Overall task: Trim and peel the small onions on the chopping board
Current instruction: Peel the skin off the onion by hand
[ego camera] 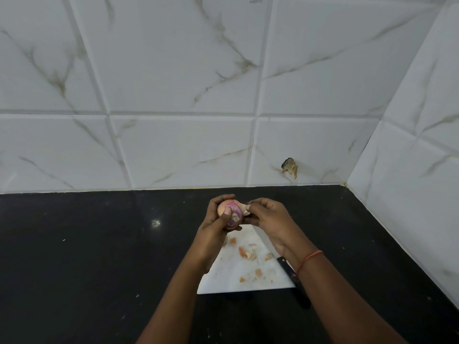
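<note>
Holding the small onion above the chopping board, we curl our left hand round it, thumb across its front, w/ right hand fingertips pinching a loose skin flap at its right side.

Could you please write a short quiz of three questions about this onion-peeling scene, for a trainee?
1. True or false: the knife is in the right hand.
2. Which hand grips the onion? A) left hand B) right hand C) neither
3. Fill in: the right hand pinches a piece of ____ at the onion's side.

Key:
1. False; it lies at the right edge of the chopping board, partly under the right forearm.
2. A
3. Skin; more peel scraps lie on the board.
</note>
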Demonstrator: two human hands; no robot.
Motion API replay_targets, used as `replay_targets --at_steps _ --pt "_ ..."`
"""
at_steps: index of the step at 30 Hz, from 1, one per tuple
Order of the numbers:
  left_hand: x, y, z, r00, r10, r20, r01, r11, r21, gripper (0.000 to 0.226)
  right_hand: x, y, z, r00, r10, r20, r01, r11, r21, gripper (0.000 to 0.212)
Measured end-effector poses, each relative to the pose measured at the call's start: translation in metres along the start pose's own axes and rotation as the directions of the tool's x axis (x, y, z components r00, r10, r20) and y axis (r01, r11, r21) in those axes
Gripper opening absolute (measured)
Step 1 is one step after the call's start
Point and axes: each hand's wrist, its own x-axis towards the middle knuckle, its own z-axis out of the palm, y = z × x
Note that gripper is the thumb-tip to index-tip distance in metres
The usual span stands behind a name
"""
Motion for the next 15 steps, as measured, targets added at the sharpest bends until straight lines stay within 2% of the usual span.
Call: replay_targets --at_steps 5,11,15 --pt "-0.0002 0.0001 -0.0008 1.000 0.001 -0.004 -0.001 0.999 0.036 0.037 0.0011 0.0016 -0.0009 0.999 0.043 0.013 -0.044 0.995 0.084 0.010" --pt "0.0008 -0.0012 -0.0011 0.999 -0.035 0.001 0.034 0.998 0.043 0.043 -0.0004 0.0012 -0.0013 0.997 0.073 0.012 -0.074 0.995 0.062 0.009" --pt "0.0012 -0.0025 -0.0008 0.999 -0.044 0.001 0.044 0.999 -0.025 0.043 0.0003 0.0034 -0.0009 0.998 0.066 0.015 -0.067 0.996 0.052 0.010"
